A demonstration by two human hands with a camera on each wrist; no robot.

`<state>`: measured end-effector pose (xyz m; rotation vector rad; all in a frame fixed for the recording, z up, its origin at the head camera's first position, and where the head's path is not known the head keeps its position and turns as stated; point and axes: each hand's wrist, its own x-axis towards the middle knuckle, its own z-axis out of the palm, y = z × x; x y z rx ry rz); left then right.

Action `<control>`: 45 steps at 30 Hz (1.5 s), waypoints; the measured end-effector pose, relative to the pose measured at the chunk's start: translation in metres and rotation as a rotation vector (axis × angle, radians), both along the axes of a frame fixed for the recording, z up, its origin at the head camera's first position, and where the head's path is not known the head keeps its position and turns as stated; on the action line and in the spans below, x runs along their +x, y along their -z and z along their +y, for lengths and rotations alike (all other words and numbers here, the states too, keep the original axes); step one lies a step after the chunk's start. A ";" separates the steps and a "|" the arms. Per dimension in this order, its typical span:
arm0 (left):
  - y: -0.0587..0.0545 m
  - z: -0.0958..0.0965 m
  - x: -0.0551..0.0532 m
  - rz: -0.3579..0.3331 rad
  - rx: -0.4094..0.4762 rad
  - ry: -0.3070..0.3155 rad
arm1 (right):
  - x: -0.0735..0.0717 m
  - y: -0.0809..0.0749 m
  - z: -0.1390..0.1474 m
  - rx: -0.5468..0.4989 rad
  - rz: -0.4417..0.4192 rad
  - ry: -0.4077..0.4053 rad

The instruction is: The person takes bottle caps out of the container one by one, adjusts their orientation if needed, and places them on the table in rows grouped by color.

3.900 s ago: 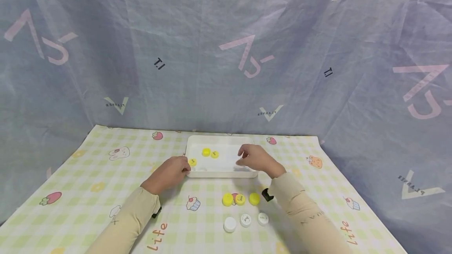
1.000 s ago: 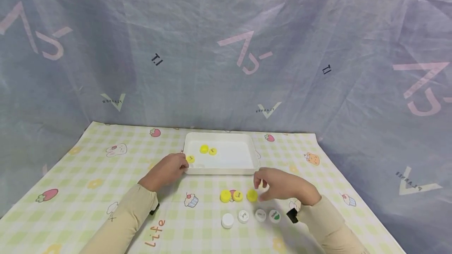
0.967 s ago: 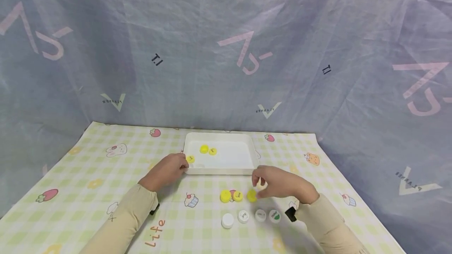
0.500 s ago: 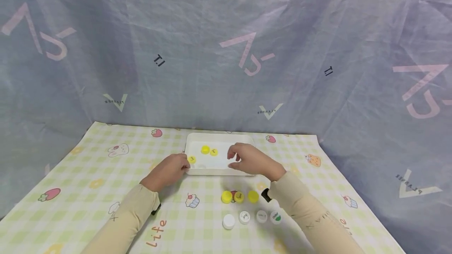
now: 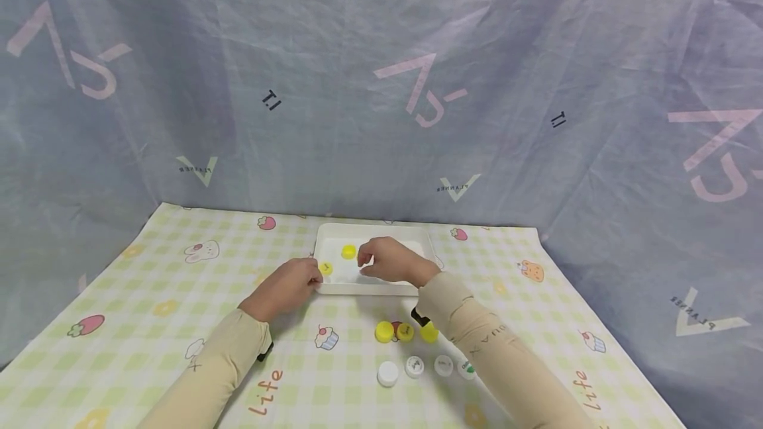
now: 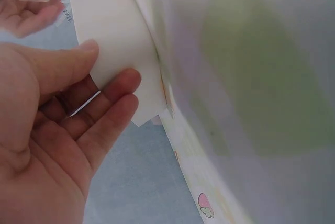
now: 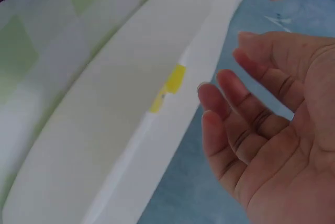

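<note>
A shallow white tray [image 5: 381, 289] stands at the back of the table. My left hand [image 5: 289, 286] grips its near left corner; in the left wrist view, the thumb and fingers [image 6: 123, 84] lie on the outer wall. Over the tray's middle, my right hand [image 5: 390, 260] is held with loosely bent fingers, and in the right wrist view nothing is between them. Beside these fingertips lies a yellow bottle cap [image 5: 348, 251]. Another yellow cap [image 5: 325, 269] lies by the left wall. The right wrist view shows two yellow caps [image 7: 176, 79] beyond the near wall; the hand hides one in the head view.
In front of the tray, three yellow caps [image 5: 384, 332] form a row on the checked tablecloth [image 5: 197, 303]. Nearer me is a row of several white caps [image 5: 387, 373], the rightmost partly behind my right sleeve [image 5: 495, 343]. A grey-blue curtain [image 5: 334, 118] hangs behind the table.
A white cap with a green mark has joined the white row since the earliest frame. My right hand has gone from near the yellow row back over the tray, then left. My left hand stays put.
</note>
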<state>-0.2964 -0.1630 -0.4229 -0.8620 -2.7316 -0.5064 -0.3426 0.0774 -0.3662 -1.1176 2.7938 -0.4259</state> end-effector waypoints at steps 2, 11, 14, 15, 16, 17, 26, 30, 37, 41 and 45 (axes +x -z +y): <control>0.000 -0.001 -0.001 0.012 -0.010 0.009 | -0.004 0.005 -0.007 0.018 0.000 -0.013; 0.000 -0.002 -0.001 0.020 -0.015 0.027 | -0.010 0.024 -0.029 0.063 -0.068 -0.001; -0.001 -0.001 0.000 0.012 -0.016 0.027 | -0.011 0.029 -0.032 0.048 -0.136 0.049; -0.001 0.000 0.000 0.006 -0.014 0.024 | -0.012 0.030 -0.033 0.044 -0.156 0.071; -0.001 0.000 0.000 0.001 -0.013 0.022 | -0.012 0.032 -0.034 0.043 -0.172 0.091; -0.002 0.001 0.000 -0.004 -0.012 0.019 | -0.012 0.033 -0.034 0.041 -0.187 0.109; -0.002 0.001 0.000 -0.025 0.003 0.006 | -0.013 0.041 -0.037 0.060 -0.196 0.140; 0.000 0.001 -0.001 -0.019 -0.010 0.008 | -0.012 0.043 -0.038 0.075 -0.172 0.124; 0.001 0.000 -0.001 -0.031 -0.008 0.016 | -0.009 0.043 -0.040 0.084 -0.164 0.122; 0.000 0.000 0.000 -0.032 -0.002 0.018 | -0.008 0.043 -0.041 0.080 -0.151 0.130; -0.002 0.000 0.001 -0.015 -0.001 0.027 | -0.008 0.042 -0.043 0.070 -0.111 0.150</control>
